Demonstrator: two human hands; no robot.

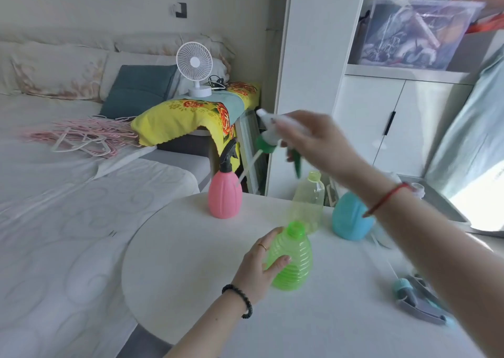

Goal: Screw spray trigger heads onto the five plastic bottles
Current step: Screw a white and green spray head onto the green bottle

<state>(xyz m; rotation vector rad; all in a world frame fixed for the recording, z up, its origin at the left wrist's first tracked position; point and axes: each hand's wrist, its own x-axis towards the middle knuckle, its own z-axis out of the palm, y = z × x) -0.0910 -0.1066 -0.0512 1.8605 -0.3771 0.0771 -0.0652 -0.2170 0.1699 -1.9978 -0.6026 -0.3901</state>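
Note:
My left hand [261,265] grips the side of a bright green ribbed bottle [293,259] standing open-necked on the white round table [191,248]. My right hand [319,142] is raised above the table, holding a white and green spray trigger head [268,134] whose dip tube hangs down to the left. A pink bottle [225,194] with a black trigger head screwed on stands at the table's far edge. A pale yellow-green clear bottle [309,199] stands open behind the green one. A blue bottle [349,218] is partly hidden by my right forearm.
A grey and teal trigger head [417,300] lies on the table at right, under my right arm. A bed [68,207] lies left of the table, with pink hangers on it. A white fan [195,68] stands on a yellow floral cloth. White cabinets [395,128] rise behind.

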